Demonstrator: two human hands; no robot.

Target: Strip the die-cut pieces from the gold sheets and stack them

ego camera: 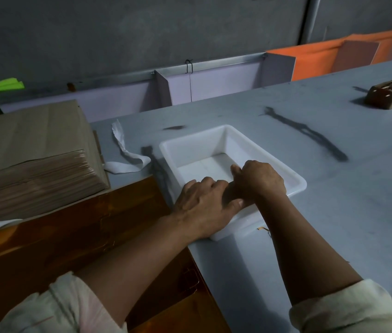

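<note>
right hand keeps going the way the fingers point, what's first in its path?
Likely the white tray's far wall. The right hand is over the tray's near part, fingers aimed away and slightly left across its bare floor. Nothing else shows between; its height above the floor is unclear.

Single view only, so no overlap between views to record. Head-worn wide-angle camera, looking forward and steeply down over both forearms onto the grey-blue painted tabletop [310,131]. Close range: the white rectangular plastic tray [197,145] sits mid-frame, rolled cream sleeves [348,311] at the bottom edge. Straight edges bow toward the borders. The far grey wall [142,32] fills the top, dim, probably unlit.
</note>
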